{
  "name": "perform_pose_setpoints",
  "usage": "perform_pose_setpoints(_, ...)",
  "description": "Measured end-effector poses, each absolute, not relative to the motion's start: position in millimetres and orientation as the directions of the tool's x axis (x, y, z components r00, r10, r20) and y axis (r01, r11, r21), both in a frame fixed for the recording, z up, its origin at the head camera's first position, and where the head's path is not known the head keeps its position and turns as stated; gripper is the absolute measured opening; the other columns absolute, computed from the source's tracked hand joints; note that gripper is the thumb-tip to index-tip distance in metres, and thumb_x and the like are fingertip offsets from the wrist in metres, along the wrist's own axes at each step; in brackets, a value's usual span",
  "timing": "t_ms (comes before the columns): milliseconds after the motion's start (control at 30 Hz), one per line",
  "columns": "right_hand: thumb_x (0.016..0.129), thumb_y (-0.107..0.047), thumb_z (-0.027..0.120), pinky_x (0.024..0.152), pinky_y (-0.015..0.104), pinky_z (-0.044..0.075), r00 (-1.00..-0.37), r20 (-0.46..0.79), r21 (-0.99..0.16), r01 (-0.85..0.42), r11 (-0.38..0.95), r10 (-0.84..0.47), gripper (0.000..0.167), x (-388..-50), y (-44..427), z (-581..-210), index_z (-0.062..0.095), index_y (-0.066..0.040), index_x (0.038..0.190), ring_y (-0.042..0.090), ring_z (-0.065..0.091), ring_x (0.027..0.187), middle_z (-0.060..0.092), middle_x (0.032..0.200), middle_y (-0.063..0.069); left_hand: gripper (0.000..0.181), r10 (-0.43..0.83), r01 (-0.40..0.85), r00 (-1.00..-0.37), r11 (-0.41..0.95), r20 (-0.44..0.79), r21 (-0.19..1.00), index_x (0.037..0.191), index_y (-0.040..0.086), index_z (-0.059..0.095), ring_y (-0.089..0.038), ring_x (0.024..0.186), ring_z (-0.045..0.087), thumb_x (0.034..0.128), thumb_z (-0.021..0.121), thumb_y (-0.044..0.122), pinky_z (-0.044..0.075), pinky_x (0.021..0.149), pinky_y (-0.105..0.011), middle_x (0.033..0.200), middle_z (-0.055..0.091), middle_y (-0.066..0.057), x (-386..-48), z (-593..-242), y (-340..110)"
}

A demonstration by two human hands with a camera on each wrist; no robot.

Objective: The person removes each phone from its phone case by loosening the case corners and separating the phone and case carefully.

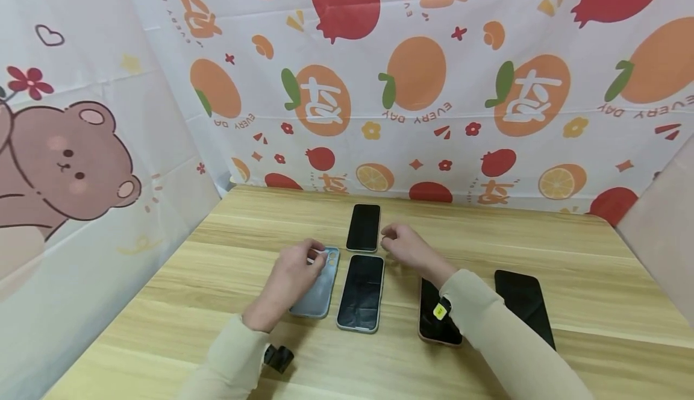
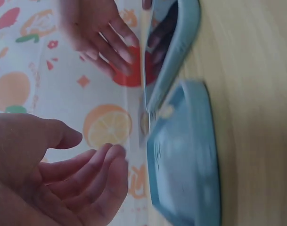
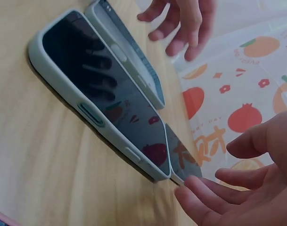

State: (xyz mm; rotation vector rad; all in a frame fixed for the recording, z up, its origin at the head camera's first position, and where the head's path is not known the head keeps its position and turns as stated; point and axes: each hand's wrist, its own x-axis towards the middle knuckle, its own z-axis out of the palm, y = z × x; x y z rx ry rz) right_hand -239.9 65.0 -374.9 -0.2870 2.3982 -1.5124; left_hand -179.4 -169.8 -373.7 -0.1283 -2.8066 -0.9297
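My left hand (image 1: 295,270) hovers over an empty blue-grey phone case (image 1: 323,291), fingers loosely bent and holding nothing. Right of that case lies a phone in a pale case (image 1: 361,294), screen up. Behind it is a phone (image 1: 364,227) with a dark screen, and my right hand (image 1: 408,247) hangs just to its right, fingers relaxed around nothing. In the left wrist view the left hand (image 2: 82,179) is beside the blue case (image 2: 188,155). The right wrist view has the right hand (image 3: 242,179) near the cased phone's (image 3: 103,89) far end.
Under my right forearm lies a phone with a pinkish edge (image 1: 434,321), partly hidden. Farther right is a black phone or case (image 1: 523,303). A fruit-print cloth (image 1: 417,75) hangs behind the wooden table (image 1: 260,219), and a bear-print cloth (image 1: 70,165) on the left.
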Motion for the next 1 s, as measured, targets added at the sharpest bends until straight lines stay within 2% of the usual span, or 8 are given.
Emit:
perform_pose_setpoints(100,0.097,-0.006,0.046,0.080,0.040,0.058,-0.926,-0.159,-0.927,0.021,0.373,-0.343,0.040,-231.1,66.5,-375.1,0.049,0.010,0.133,0.028,0.061,0.095,0.058,0.119,0.024,0.020,0.044,0.126,-0.990,0.706,0.135,0.697,0.108,0.000,0.067,-0.015,0.065,0.068,0.0934,0.060,0.011,0.054,0.053,-0.026,0.091,0.074,-0.011,-178.6,-373.8,-159.6)
perform_pose_setpoints(200,0.097,-0.006,0.045,0.074,0.040,0.060,-0.916,-0.181,-0.944,0.059,0.325,-0.359,0.041,-222.6,69.0,-376.2,0.047,0.010,0.135,0.028,0.064,0.088,0.060,0.114,0.026,0.024,0.058,0.088,-0.996,0.606,0.067,0.791,0.113,-0.004,0.064,-0.021,0.061,0.069,0.0932,0.056,0.007,0.055,0.047,-0.030,0.093,0.073,-0.017,-177.2,-374.3,-151.7)
perform_pose_setpoints(333,0.099,-0.008,0.046,0.071,0.041,0.061,-0.905,-0.206,-0.951,0.095,0.294,-0.373,0.042,-212.2,73.7,-378.4,0.044,0.010,0.138,0.026,0.068,0.074,0.063,0.106,0.027,0.028,0.070,0.063,-0.997,0.570,0.028,0.819,0.118,-0.006,0.061,-0.024,0.060,0.068,0.0934,0.053,0.005,0.057,0.048,-0.033,0.096,0.072,-0.020,-174.6,-374.4,-145.0)
perform_pose_setpoints(467,0.102,-0.012,0.047,0.071,0.039,0.062,-0.885,-0.234,-0.943,0.105,0.316,-0.404,0.043,-202.3,78.5,-380.3,0.043,0.010,0.140,0.023,0.070,0.067,0.067,0.100,0.025,0.030,0.083,0.058,-0.997,0.597,0.010,0.800,0.121,-0.006,0.060,-0.023,0.058,0.066,0.0945,0.052,0.004,0.055,0.047,-0.030,0.096,0.071,-0.020,-173.0,-375.0,-141.2)
perform_pose_setpoints(733,0.103,-0.016,0.047,0.075,0.038,0.061,-0.848,-0.257,-0.933,0.092,0.349,-0.463,0.052,-182.2,85.1,-379.8,0.035,0.014,0.144,0.025,0.071,0.079,0.069,0.105,0.023,0.039,0.116,0.066,-0.993,0.680,-0.018,0.730,0.131,-0.006,0.056,-0.015,0.061,0.066,0.0929,0.051,0.005,0.055,0.053,-0.024,0.101,0.072,-0.015,-169.8,-374.0,-135.2)
perform_pose_setpoints(900,0.103,-0.016,0.048,0.079,0.039,0.061,-0.848,-0.267,-0.938,0.120,0.324,-0.458,0.053,-173.1,88.1,-382.0,0.035,0.014,0.145,0.027,0.070,0.093,0.064,0.120,0.024,0.039,0.144,0.095,-0.990,0.721,-0.014,0.687,0.131,-0.006,0.055,-0.010,0.059,0.065,0.0952,0.054,0.008,0.053,0.053,-0.024,0.105,0.073,-0.016,-167.9,-372.0,-129.9)
perform_pose_setpoints(1000,0.102,-0.016,0.048,0.083,0.039,0.060,-0.853,-0.258,-0.945,0.126,0.302,-0.453,0.053,-168.9,87.3,-384.8,0.036,0.014,0.144,0.029,0.069,0.101,0.058,0.130,0.026,0.038,0.146,0.098,-0.989,0.752,-0.020,0.652,0.131,-0.005,0.056,-0.013,0.070,0.068,0.0958,0.057,0.011,0.054,0.057,-0.026,0.107,0.073,-0.017,-167.3,-371.2,-126.6)
